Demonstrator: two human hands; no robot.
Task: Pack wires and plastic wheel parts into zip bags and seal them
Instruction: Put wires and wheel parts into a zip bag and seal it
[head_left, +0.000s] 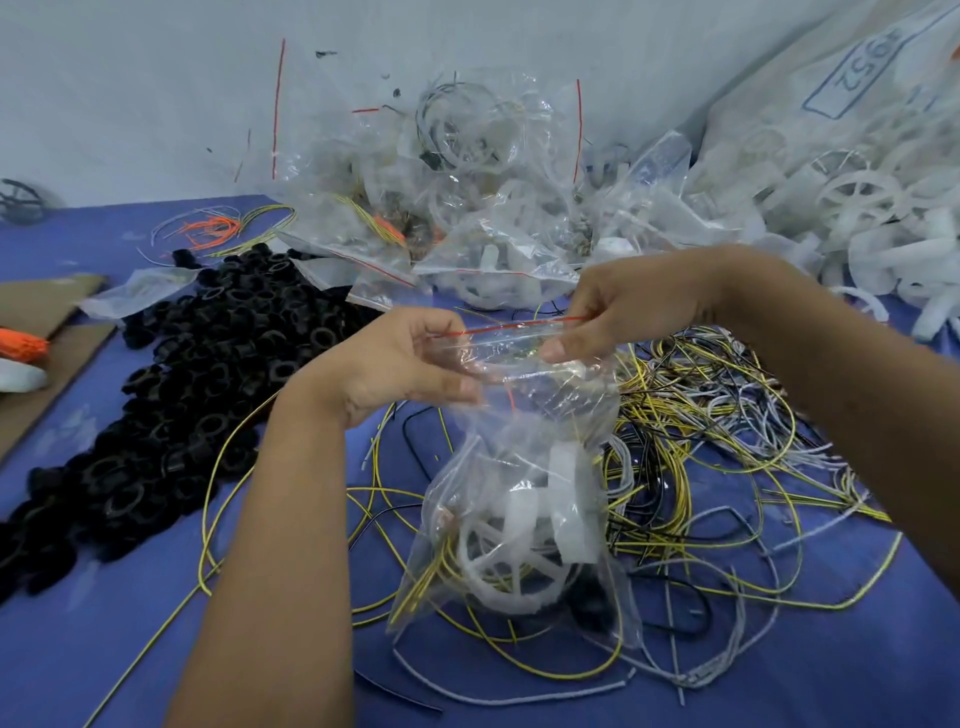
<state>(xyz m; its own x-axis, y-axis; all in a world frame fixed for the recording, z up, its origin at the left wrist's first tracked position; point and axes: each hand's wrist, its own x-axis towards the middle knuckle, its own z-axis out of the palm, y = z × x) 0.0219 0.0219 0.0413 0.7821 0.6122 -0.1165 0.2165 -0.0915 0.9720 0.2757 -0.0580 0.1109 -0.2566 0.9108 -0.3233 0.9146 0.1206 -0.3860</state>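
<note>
Both hands (410, 358) (618, 312) pinch the clear, red-striped zip bag (519, 499) at its mouth; limp, slippery film, bottom-heavy.

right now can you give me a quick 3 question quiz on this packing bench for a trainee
1. True or false: both hands pinch the top of the zip bag.
2. What lies inside that bag? A) only black rings B) a white plastic wheel and yellow wires C) nothing
3. Fill in: the heap of black rings lies on the person's ____ side.

Key: 1 true, the left hand and right hand hold the red zip strip. 2 B, the white wheel with yellow wires. 3 left.
</note>
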